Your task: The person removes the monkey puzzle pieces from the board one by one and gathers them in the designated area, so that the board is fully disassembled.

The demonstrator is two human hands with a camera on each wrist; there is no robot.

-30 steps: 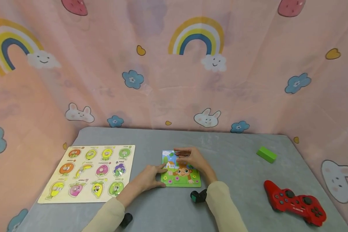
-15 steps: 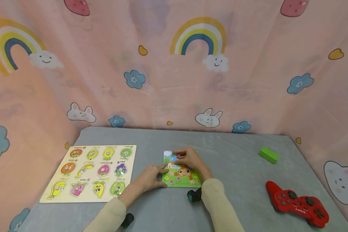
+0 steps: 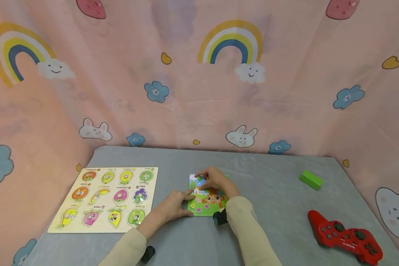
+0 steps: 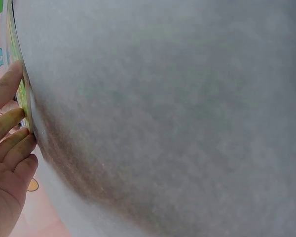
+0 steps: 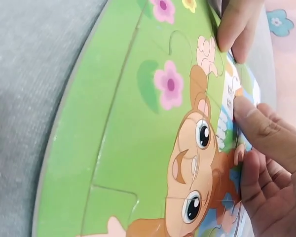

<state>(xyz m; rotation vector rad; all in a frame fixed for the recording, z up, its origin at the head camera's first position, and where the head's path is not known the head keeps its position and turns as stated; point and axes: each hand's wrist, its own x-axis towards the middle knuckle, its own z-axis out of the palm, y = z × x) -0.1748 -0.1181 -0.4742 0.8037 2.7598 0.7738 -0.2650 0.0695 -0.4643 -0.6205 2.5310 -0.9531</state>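
Note:
A jigsaw puzzle with a monkey, flowers and a house lies flat on the grey table. My left hand steadies its left edge, index finger at the side and thumb near the front corner. In the left wrist view, the left fingers lie fairly straight against the thin edge. Over the puzzle's upper part is my right hand, its fingers bent and its thumb touching the picture by the house in the right wrist view. Whether a loose piece sits between those fingertips is hidden.
To the left lies a cream fruit board with several knobbed pieces. On the right are a green block and a red game controller. A pink patterned curtain hangs behind the table.
My right hand has shifted slightly left across the puzzle, its fingers more bent, and its forearm now covers the puzzle's lower right corner. My left hand stays at the left edge.

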